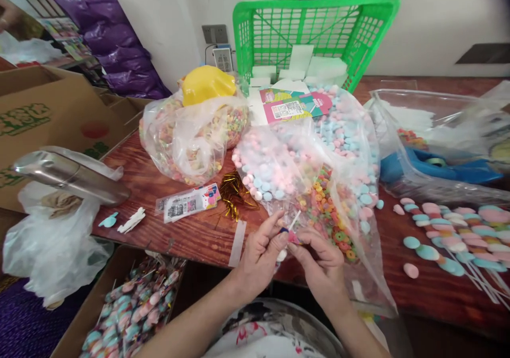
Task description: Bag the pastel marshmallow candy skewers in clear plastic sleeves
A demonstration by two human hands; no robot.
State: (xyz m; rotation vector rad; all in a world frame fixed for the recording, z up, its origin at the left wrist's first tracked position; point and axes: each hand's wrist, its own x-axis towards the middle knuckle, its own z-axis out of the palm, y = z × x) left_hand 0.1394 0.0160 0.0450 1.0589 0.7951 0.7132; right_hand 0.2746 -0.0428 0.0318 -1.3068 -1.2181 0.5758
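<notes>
Near the table's front edge, my left hand (257, 249) and my right hand (322, 260) pinch a small candy stick between them. Its white stick (295, 219) points up, and a pink and dark blue piece of wrapping (292, 236) shows at the fingertips. Fingers hide most of the candy. Just beyond my hands lies an open clear bag of pink and blue marshmallows (271, 161). Colourful gummy rings (319, 198) lie under the plastic close to my right hand. Gold twist ties (234, 190) rest beyond my left hand.
A green basket (314, 5) stands at the back. Marshmallow skewers (458, 233) lie at right before a clear plastic bin (446, 188). At left are a steel flask (71, 172), printed bags (191, 203) and a cardboard box (75, 315) of finished-looking candy sticks below the table.
</notes>
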